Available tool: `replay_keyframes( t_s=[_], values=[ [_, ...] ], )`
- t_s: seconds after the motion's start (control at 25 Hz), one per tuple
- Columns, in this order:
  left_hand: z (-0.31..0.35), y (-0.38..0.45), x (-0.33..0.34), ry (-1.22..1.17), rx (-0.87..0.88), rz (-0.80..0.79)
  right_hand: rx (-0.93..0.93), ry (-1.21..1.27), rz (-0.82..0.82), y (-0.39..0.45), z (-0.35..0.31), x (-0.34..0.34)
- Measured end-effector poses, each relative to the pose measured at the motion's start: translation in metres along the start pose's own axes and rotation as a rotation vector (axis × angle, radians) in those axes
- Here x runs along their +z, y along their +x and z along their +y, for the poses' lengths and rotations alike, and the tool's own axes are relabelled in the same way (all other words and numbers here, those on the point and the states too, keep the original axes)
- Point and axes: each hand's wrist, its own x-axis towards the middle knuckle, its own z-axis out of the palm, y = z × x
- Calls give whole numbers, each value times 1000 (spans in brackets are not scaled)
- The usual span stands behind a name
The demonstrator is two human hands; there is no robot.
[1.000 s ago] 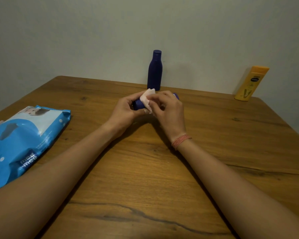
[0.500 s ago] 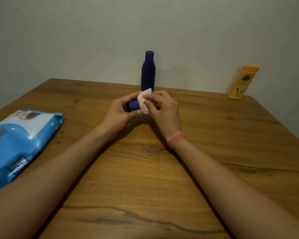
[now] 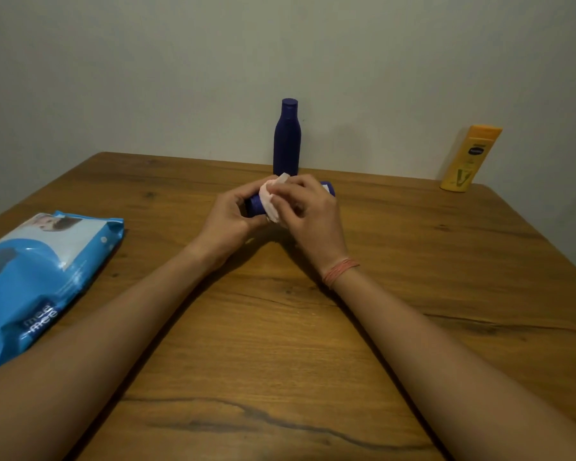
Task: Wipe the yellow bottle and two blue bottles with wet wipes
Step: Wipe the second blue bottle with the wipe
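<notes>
One wooden table (image 3: 280, 344) carries everything in front of you, its far edge running along a plain wall (image 3: 213, 61). At the table's left edge lies the blue pack of wet wipes (image 3: 34, 281), flat on the wood, part of it running out of view. Your two forearms reach in from the near edge and meet toward the middle of the far half of the table. Against the far edge, about at its middle, the tall blue bottle (image 3: 287, 141) stands upright with its cap on, just behind your hands. At the far right corner the yellow bottle (image 3: 469, 158) stands cap-up, leaning a little, well apart from the rest. Your left hand (image 3: 228, 217) has its fingers and thumb curled around one end of the small blue bottle (image 3: 256, 204), which lies on its side between your hands, its other end showing past your right knuckles. Your right hand (image 3: 308, 211) is closed over that bottle's middle, its fingers pinching a white wet wipe (image 3: 270, 201) against it; the wipe is bunched up and sticks out above your fingers. A thin reddish band (image 3: 340, 270) circles your right wrist.
</notes>
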Motion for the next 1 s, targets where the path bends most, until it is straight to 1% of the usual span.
replay_keyframes(
  t_s=[0.08,0.16,0.2,0.24,0.28,0.32,0.36,0.48,0.56,0.64,0.72,0.8,1.0],
  values=[
    [0,1,-2,9,8,13,141,14,69,5,14,-9],
    [-2,1,-4,29,37,31,389,91,204,13,34,-23],
    [-2,1,-5,19,42,48,529,183,296,16,43,-28],
    [-3,1,-5,-26,28,69,656,292,383,18,50,-32],
    [-3,2,-5,-119,-6,92,753,383,444,19,54,-34],
    [-4,3,-5,-235,-50,117,800,436,467,20,56,-35],
    [-5,3,-6,-334,-97,147,794,450,450,19,56,-35],
    [-8,5,-9,-501,-217,210,669,493,330,17,52,-33],
    [-10,7,-11,-593,-264,241,640,654,270,16,47,-35],
    [-12,10,-13,-649,-304,270,571,836,152,14,43,-35],
    [-12,12,-13,-704,-341,291,449,798,17,12,36,-34],
    [-12,14,-15,-755,-384,288,362,739,-65,13,30,-34],
    [-8,16,-18,-777,-505,261,333,744,-206,13,31,-35]
  ],
)
